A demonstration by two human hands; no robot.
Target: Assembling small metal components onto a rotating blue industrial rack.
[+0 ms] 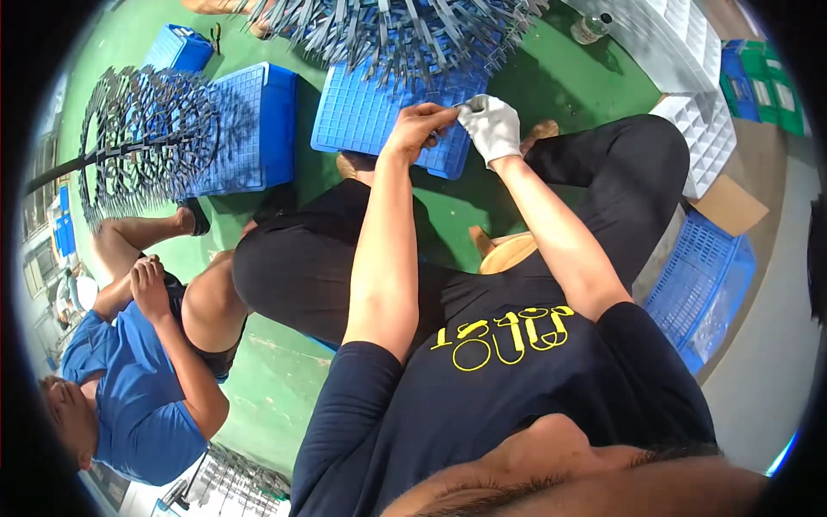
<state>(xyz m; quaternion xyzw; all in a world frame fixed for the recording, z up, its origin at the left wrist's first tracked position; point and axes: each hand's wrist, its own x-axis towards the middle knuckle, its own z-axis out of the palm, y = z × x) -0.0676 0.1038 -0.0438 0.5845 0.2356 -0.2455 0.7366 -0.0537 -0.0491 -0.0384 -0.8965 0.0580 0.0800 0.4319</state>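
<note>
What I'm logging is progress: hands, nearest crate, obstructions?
Left hand and gloved right hand: fingers together, anything held unclear. Crate beneath. Grey strips just beyond.

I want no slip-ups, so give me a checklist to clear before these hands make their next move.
1. Both hands in view: ok; left hand and right hand meet at the fingertips.
2. Both hands gloved: not ok; only the right wears a white glove.
3. Secure grip on a piece: cannot tell; the detail is too small.
4. Co-worker's hands clear: ok; well off to the left.
5. Clearance from the metal strips: cannot tell from one view.
</note>
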